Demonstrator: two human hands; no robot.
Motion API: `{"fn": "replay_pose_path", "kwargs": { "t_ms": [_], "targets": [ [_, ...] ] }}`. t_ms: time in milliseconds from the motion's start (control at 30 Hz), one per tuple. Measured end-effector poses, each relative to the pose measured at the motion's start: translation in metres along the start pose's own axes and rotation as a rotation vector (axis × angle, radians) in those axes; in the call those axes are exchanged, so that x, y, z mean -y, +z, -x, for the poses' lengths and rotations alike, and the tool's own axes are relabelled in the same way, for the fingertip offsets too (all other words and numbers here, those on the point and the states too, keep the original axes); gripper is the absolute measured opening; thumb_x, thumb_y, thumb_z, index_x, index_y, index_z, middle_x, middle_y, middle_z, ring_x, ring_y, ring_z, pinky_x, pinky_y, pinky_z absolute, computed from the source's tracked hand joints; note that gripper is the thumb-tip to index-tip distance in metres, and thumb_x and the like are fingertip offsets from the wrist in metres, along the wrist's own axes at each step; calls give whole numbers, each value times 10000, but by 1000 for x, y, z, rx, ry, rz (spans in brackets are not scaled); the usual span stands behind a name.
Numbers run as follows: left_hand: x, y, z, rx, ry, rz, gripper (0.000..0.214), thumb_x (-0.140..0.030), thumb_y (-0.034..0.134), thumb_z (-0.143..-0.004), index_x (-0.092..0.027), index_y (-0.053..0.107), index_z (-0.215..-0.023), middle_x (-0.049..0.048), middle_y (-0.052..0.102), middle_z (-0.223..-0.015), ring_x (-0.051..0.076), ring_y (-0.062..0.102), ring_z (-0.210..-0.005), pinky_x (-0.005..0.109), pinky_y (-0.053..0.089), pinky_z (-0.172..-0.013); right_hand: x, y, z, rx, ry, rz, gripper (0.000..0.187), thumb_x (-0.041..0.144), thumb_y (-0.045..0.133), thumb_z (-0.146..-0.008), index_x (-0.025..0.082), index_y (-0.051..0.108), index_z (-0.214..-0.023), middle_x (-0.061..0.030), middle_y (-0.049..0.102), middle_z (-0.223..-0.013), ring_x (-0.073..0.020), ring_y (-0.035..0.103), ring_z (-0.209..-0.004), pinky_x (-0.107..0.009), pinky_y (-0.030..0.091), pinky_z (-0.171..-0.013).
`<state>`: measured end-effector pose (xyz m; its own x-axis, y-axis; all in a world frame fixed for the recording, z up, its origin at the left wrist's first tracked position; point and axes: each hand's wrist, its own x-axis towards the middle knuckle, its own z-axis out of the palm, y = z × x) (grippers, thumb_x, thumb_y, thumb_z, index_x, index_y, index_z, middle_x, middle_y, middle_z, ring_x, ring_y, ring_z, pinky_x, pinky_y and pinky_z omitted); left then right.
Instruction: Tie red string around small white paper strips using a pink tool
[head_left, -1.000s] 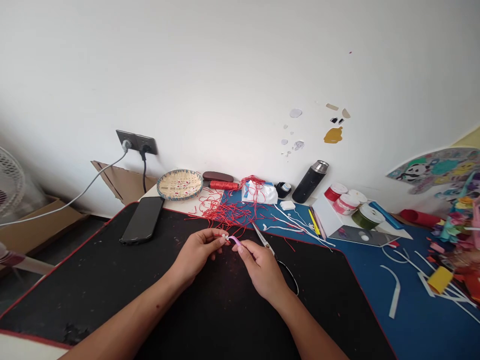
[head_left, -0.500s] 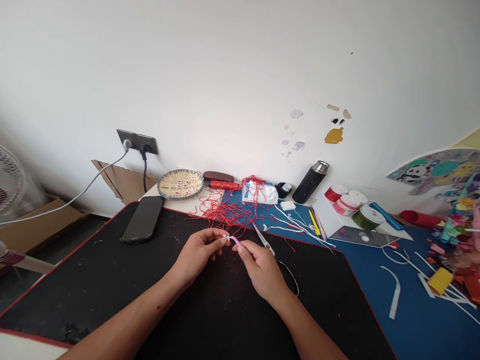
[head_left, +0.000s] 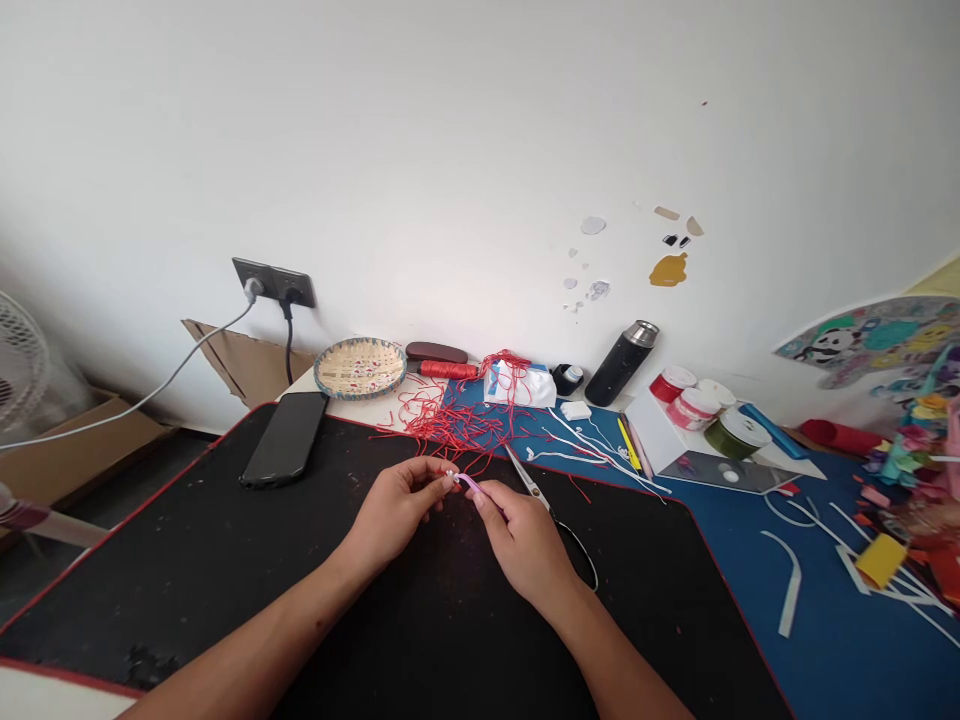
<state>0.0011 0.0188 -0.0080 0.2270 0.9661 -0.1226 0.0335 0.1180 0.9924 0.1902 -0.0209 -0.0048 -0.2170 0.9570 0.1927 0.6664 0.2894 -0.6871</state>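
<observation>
Both hands meet over the black desk mat (head_left: 225, 560). My left hand (head_left: 397, 505) pinches a tiny white piece (head_left: 451, 476) at its fingertips. My right hand (head_left: 525, 540) pinches the other end of a small pink strip (head_left: 471, 483) that joins that white piece. Just beyond the fingers lies a tangle of red thread (head_left: 450, 425). A pair of scissors (head_left: 551, 515) lies on the mat right beside my right hand, blades pointing away.
A black phone (head_left: 285, 438) lies at the mat's far left, a woven basket (head_left: 360, 368) behind it. A black flask (head_left: 621, 363), tape rolls (head_left: 694, 405), white paper strips (head_left: 600, 450) and coloured paper scraps (head_left: 900, 500) crowd the blue mat on the right. Cables hang from a wall socket (head_left: 274, 285).
Hardly anything differs: my right hand has shifted very slightly toward me, both hands still pinching the pink strip and white piece.
</observation>
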Motion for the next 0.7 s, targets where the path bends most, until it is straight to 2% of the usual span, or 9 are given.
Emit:
{"fn": "replay_pose_path", "kwargs": {
  "t_ms": [700],
  "targets": [
    [-4,-1,2,-31,1,-127,354,-479,714,-770,-178,752,-952,2,644,-717,157,548,-613,250,419,-535,4,-4,-1,7,-46,154,299,297,425,-1063,225,714,-1043,-45,749,-850,-200,696,-740,-258,422,-664]
  ]
}}
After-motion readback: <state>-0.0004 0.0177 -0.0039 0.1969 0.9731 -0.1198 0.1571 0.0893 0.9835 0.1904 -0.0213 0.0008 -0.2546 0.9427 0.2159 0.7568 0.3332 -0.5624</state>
